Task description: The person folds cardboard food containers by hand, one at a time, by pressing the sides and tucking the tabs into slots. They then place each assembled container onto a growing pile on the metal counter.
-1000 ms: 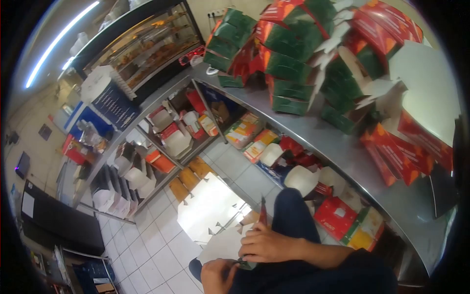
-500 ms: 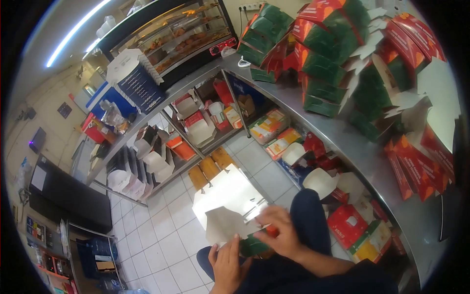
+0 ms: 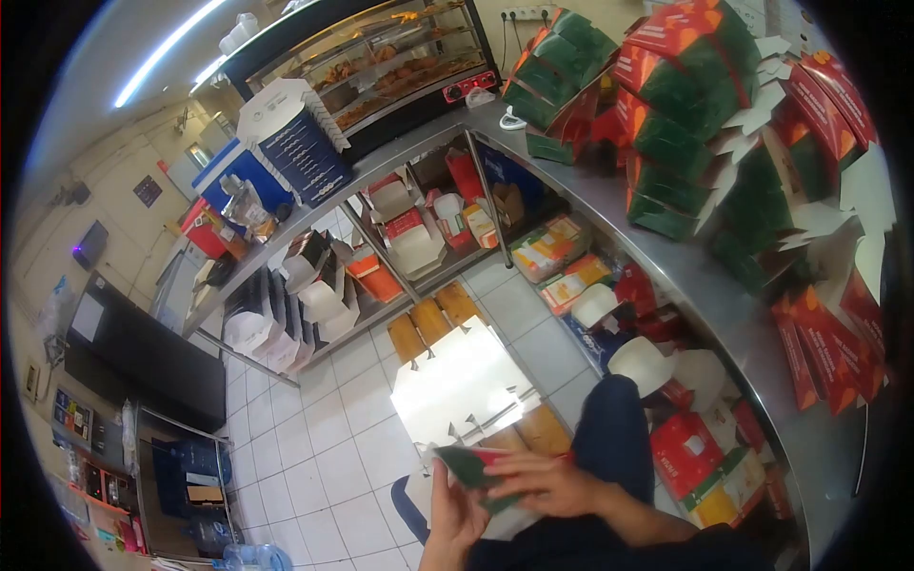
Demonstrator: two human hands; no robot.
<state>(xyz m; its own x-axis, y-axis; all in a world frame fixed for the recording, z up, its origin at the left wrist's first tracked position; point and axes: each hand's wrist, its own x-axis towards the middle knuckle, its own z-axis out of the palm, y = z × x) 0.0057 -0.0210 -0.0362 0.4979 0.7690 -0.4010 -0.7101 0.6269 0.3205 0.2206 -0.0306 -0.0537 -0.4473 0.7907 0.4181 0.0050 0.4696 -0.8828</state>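
Note:
A partly folded green and red carton [image 3: 468, 468] with a pale inner side is between my hands above my lap. My left hand [image 3: 455, 514] holds its left side, thumb up along the edge. Across its right part lies my right hand [image 3: 545, 483], fingers stretched and close together, pressing on the green side. Just beyond, flat white carton sheets [image 3: 464, 381] with small slots lie on a low wooden slatted stand [image 3: 546, 430].
Stacks of folded green and red cartons [image 3: 666, 114] cover the steel counter [image 3: 657, 249] on the right. Dark blue cartons [image 3: 305, 157] stand near a food display case [image 3: 381, 71]. Shelves below hold more boxes [image 3: 409, 238]. My knee [image 3: 614, 428] is beside the stand.
The carton has turned and its pale flap has swung down toward me. My right hand now lies flatter over it. The view has shifted, so the surroundings appear lower and farther right.

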